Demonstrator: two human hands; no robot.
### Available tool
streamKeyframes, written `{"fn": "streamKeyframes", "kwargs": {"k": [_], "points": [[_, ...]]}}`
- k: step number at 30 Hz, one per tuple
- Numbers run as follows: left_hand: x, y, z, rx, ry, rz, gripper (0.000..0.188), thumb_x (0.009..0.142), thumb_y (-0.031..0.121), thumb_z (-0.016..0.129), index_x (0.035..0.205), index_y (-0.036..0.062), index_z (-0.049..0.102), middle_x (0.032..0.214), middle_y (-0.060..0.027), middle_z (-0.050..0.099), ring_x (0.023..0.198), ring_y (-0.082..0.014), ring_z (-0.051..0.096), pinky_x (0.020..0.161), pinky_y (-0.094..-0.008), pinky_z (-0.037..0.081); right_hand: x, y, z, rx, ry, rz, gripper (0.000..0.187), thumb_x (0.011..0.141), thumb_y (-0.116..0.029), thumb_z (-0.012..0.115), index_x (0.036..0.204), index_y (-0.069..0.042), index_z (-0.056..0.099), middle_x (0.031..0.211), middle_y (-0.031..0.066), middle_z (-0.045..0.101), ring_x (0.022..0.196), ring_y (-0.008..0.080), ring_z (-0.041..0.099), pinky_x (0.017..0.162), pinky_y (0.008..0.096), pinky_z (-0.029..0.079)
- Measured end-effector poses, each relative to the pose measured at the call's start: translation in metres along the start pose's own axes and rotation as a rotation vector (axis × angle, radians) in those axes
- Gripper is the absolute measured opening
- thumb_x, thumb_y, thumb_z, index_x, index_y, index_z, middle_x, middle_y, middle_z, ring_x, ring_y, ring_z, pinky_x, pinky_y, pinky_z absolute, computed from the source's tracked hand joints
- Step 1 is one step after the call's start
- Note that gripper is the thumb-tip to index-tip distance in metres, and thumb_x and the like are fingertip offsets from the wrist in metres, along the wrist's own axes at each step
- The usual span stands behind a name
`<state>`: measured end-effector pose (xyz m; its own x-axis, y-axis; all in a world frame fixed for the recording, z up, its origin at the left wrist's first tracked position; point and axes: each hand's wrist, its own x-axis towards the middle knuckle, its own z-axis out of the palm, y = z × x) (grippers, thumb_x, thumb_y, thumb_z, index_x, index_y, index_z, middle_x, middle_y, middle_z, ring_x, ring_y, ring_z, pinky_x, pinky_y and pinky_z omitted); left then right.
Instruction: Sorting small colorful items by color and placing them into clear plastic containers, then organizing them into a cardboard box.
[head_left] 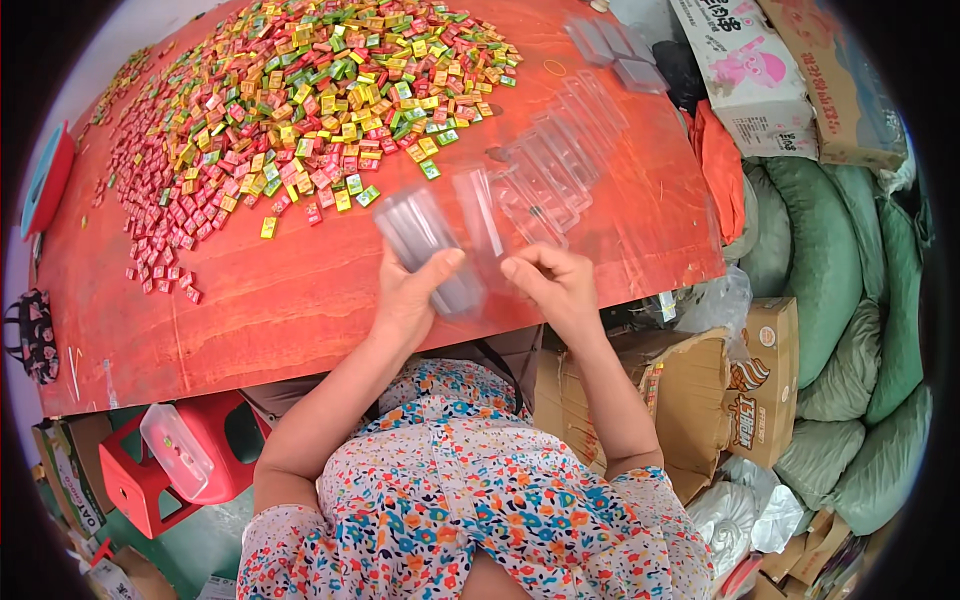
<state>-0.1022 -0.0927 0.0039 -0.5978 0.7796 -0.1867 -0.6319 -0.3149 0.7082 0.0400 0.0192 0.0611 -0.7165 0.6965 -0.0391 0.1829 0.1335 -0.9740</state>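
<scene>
Here, left hand [405, 292]: curled around a stack of clear trays [415, 230], thumb on top.
Right hand [552, 285]: thumb and forefinger pinching the near end of a single clear tray [481, 210], blurred, just beside that stack.
Overlapping tray row [558, 165]: on the red table [120, 335], beyond the right hand.
Small coloured boxes [330, 110]: heaped beyond the left hand.
</scene>
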Motion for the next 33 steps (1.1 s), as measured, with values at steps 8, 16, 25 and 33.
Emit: {"fn": "streamKeyframes", "kwargs": {"k": [8, 16, 25, 33], "points": [[-0.012, 0.017, -0.013, -0.089, -0.020, 0.023, 0.069, 0.078, 0.023, 0.082, 0.131, 0.0051, 0.041, 0.116, -0.0136, 0.059, 0.110, -0.0300, 0.061, 0.096, -0.0475, 0.052, -0.008, 0.010, -0.015, -1.267, 0.030, -0.443, 0.017, 0.079, -0.024, 0.075, 0.083, -0.009, 0.067, 0.074, 0.0054, 0.066, 0.061, 0.0228, 0.064, 0.049, 0.0354, 0.048], [-0.029, 0.001, -0.003, -0.084, -0.101, -0.072, 0.071, 0.078, 0.011, 0.081, 0.132, 0.0080, 0.035, 0.120, -0.0142, 0.057, 0.110, -0.0273, 0.061, 0.091, -0.0416, 0.054, -0.022, -0.003, 0.019, -0.184, -0.227, -0.068, 0.021, 0.080, -0.017, 0.079, 0.091, -0.002, 0.070, 0.074, 0.0013, 0.066, 0.063, 0.0057, 0.058, 0.056, 0.0221, 0.048], [-0.029, 0.007, -0.009, -0.066, -0.142, -0.080, 0.070, 0.076, 0.013, 0.082, 0.131, 0.0072, 0.037, 0.116, -0.0118, 0.059, 0.107, -0.0266, 0.062, 0.089, -0.0421, 0.054, -0.017, -0.005, 0.015, 0.191, -0.305, 0.228, 0.010, 0.090, -0.009, 0.066, 0.088, 0.001, 0.069, 0.074, 0.0009, 0.065, 0.063, 0.0047, 0.057, 0.054, 0.0213, 0.046], [-0.032, 0.036, -0.035, 0.065, 0.053, 0.045, 0.067, 0.079, 0.023, 0.080, 0.129, 0.0029, 0.040, 0.121, -0.0150, 0.057, 0.109, -0.0315, 0.062, 0.096, -0.0498, 0.053, -0.025, 0.004, 0.014, -1.119, 0.061, -0.653, 0.012, 0.075, -0.009, 0.072, 0.075, -0.008, 0.060, 0.065, 0.0060, 0.058, 0.056, 0.0234, 0.060, 0.047, 0.0327, 0.047]]}}
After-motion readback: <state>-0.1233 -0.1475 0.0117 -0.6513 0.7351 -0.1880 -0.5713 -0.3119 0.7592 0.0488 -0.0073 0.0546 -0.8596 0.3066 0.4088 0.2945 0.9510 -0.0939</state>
